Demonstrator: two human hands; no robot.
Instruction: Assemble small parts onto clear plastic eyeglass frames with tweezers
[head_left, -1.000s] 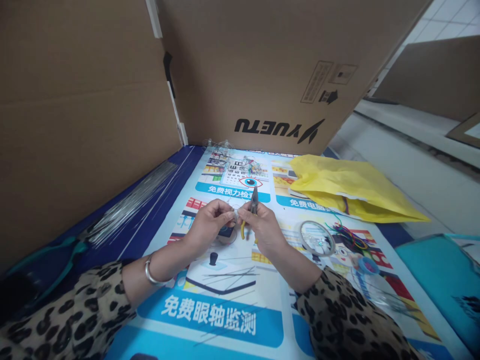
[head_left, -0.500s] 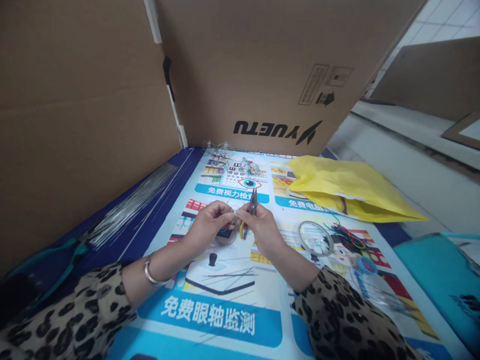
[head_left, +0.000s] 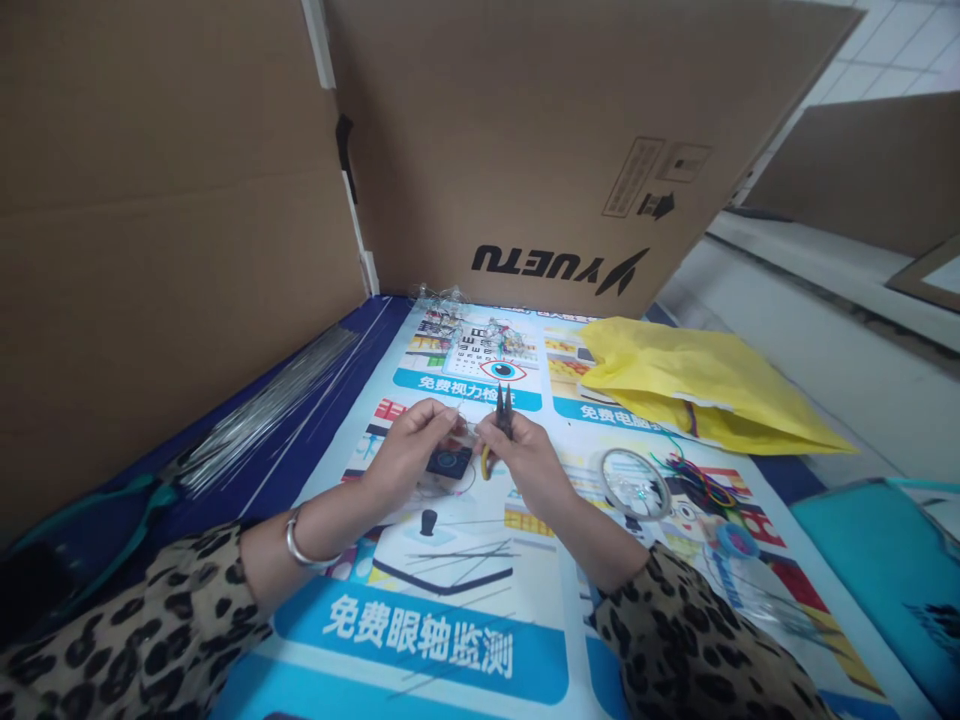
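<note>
One yellow bag [head_left: 675, 375] and one ring [head_left: 605, 485] lie at right on a blue tabletop [head_left: 304, 455] spread with one poster [head_left: 435, 605]; two cardboard panels [head_left: 525, 150] rise left and far. At center, the right hand [head_left: 531, 462] grips one pair of pliers [head_left: 503, 408], tips parted; the left hand [head_left: 411, 448], fingers curled, pinches thin wire [head_left: 466, 428].

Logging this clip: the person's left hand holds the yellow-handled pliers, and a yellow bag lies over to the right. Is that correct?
Not quite: the head view shows the yellow-handled pliers in the right hand, not the left hand. The yellow bag does lie over to the right.
</note>
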